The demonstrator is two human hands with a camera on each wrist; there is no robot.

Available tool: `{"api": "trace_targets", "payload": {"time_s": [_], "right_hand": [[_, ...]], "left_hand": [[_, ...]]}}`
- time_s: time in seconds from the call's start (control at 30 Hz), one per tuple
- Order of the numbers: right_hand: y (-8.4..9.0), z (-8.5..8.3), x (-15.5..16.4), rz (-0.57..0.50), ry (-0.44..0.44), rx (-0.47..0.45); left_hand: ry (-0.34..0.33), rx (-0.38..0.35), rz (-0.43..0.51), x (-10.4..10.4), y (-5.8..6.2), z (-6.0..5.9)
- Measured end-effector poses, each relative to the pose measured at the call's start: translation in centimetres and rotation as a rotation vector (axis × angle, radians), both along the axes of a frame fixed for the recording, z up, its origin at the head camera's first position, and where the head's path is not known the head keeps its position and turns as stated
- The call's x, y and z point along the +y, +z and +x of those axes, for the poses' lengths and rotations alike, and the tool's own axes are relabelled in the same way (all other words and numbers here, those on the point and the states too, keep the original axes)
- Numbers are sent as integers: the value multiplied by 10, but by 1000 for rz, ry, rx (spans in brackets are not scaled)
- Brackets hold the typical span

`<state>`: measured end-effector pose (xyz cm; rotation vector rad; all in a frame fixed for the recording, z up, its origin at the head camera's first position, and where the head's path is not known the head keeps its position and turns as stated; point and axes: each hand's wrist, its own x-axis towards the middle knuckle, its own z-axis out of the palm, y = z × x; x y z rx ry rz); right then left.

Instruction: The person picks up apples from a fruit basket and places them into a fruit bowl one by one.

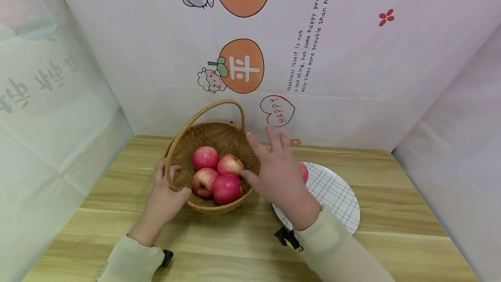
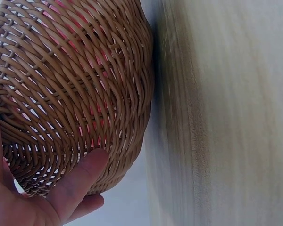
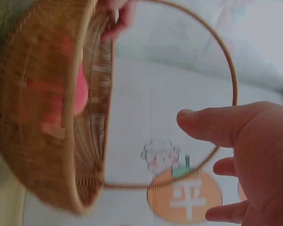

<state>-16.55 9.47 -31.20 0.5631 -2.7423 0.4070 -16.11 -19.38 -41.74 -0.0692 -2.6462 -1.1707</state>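
A woven wicker basket (image 1: 213, 209) with an arched handle (image 1: 189, 121) stands on the table and holds several red apples (image 1: 228, 189). My left hand (image 1: 166, 199) grips the basket's left rim near the handle's base. In the left wrist view, fingers (image 2: 80, 183) of that hand lie along the outside of the weave. Over the basket's right side, my right hand (image 1: 279, 177) is spread and holds nothing. The right wrist view shows its thumb (image 3: 207, 122) apart from the basket wall (image 3: 33, 103). Another apple (image 1: 303, 172) on the plate is mostly hidden behind the right hand.
A round white plate (image 1: 332, 195) with a blue grid pattern lies right of the basket, partly under the right forearm. White printed cloth (image 1: 336, 99) rises behind the wooden table (image 1: 219, 247) and along both sides.
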Motion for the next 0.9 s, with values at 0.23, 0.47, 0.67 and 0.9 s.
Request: {"api": "trace_targets", "payload": {"time_s": [0.23,0.47,0.67,0.9], "right_hand": [[-8,5,-31,136,58,21],[-22,2,-56,90,51,-192],[-32,0,-71,92,73,-312],[-41,-3,-78,142,67,-352]], "left_hand": [[4,-3,-16,0,0,-1],[4,-10,-24,0,1,-1],[0,-9,-57,0,1,-2],[-2,-3,-79,0,1,-1]]}}
